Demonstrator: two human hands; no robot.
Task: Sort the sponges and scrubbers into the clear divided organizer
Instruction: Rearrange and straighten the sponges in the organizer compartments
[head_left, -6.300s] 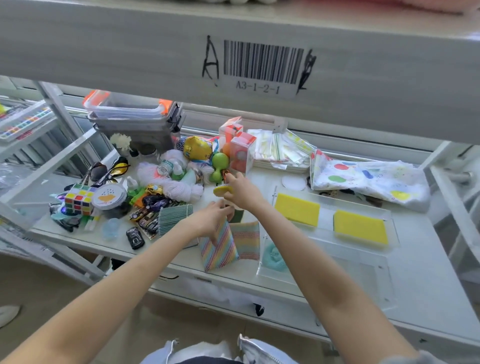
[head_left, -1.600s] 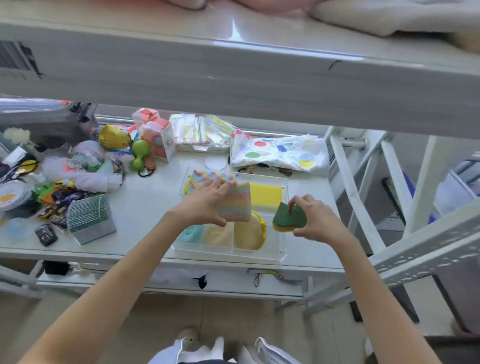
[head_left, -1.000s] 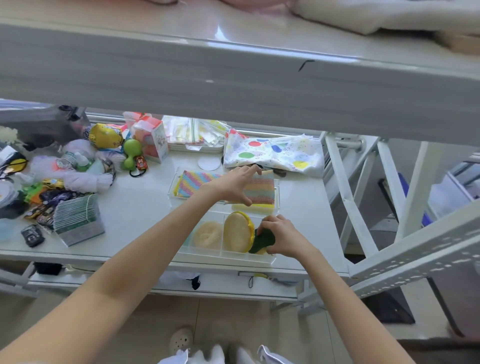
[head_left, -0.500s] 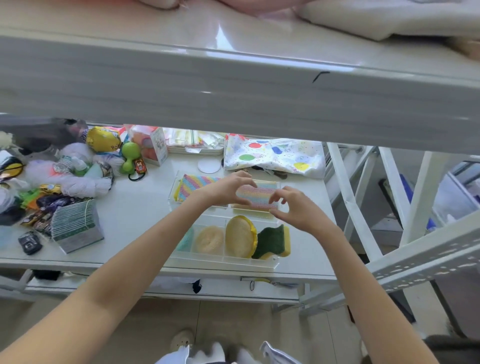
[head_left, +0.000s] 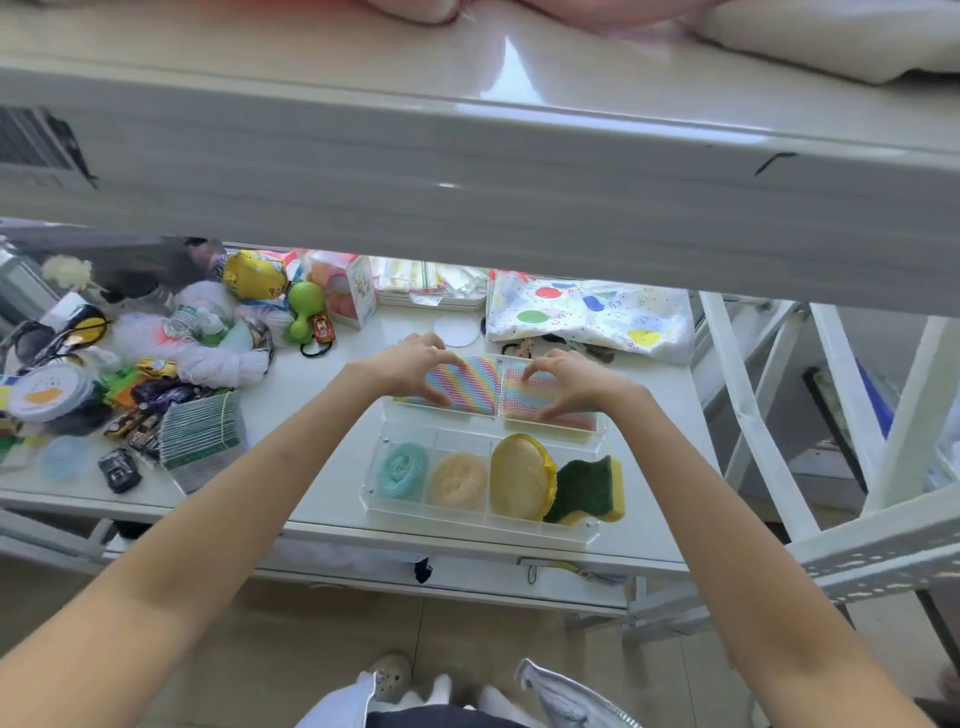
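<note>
The clear divided organizer (head_left: 483, 522) sits at the shelf's front edge. Its near row holds a teal mesh scrubber (head_left: 402, 471), a cream mesh scrubber (head_left: 459, 479), a round yellow scrubber (head_left: 519, 476) on edge, and a green-and-yellow sponge (head_left: 589, 491). In the far left compartment lies a rainbow-striped sponge cloth (head_left: 467, 387), with my left hand (head_left: 410, 366) pinching its left side. My right hand (head_left: 571, 382) grips a second pastel-striped sponge cloth (head_left: 524, 400) in the far right compartment.
A heap of toys, bottles and small cars (head_left: 156, 374) fills the left of the shelf, with a stack of green-striped cloths (head_left: 200, 434) at its front. A dotted white bag (head_left: 592, 319) lies behind the organizer. An upper shelf beam (head_left: 467, 197) hangs overhead; rack struts (head_left: 753, 405) stand right.
My right hand put the green-and-yellow sponge into the near right compartment, then rose to the pastel cloth. My left hand shifted left onto the rainbow-striped cloth.
</note>
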